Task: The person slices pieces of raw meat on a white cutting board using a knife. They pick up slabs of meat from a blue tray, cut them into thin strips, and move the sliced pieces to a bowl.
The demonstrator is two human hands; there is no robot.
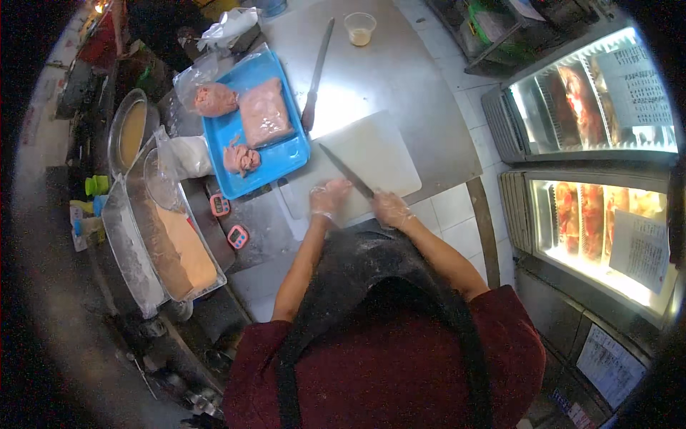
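Observation:
My right hand [393, 208], in a clear plastic glove, grips a long knife [347, 170] whose blade lies over the white cutting board [383, 153], pointing to the upper left. At the near left part of the board is my left hand [329, 199], gloved too; something pinkish shows at its fingertips, and whether it is held is unclear. Left of the board, a blue tray [268, 172] holds a flat bagged block of raw ground meat [265, 112], a bagged lump of meat [215, 100] and a small loose piece [241, 159].
Beyond the board lie a second long knife [320, 72] and a clear cup [359, 29] on the steel table [429, 96]. Two timers [220, 205] sit below the tray. Farther left are a tub of orange-tan powder [187, 252] and a metal bowl [128, 134]. Lit refrigerators [595, 225] stand right.

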